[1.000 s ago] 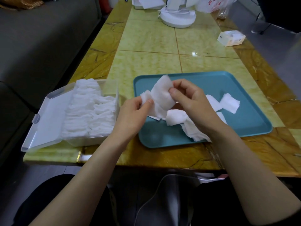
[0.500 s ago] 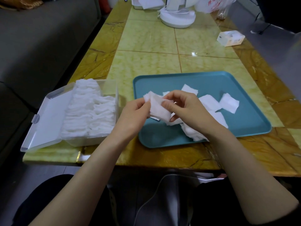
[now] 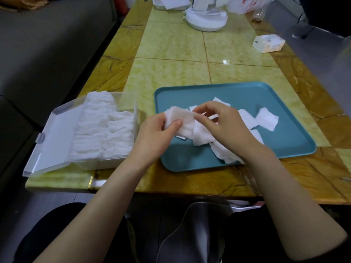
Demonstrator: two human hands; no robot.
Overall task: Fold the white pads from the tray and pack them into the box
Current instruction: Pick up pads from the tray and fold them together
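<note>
Head view. Left hand pinched a folded pad between thumb and curled fingers, above the tray, near its left edge. Right hand pinched the pad's right edge with its fingertips. Loose pads lay on the tray. Box, lid open, sat just left of the tray, holding rows of stacked pads.
</note>
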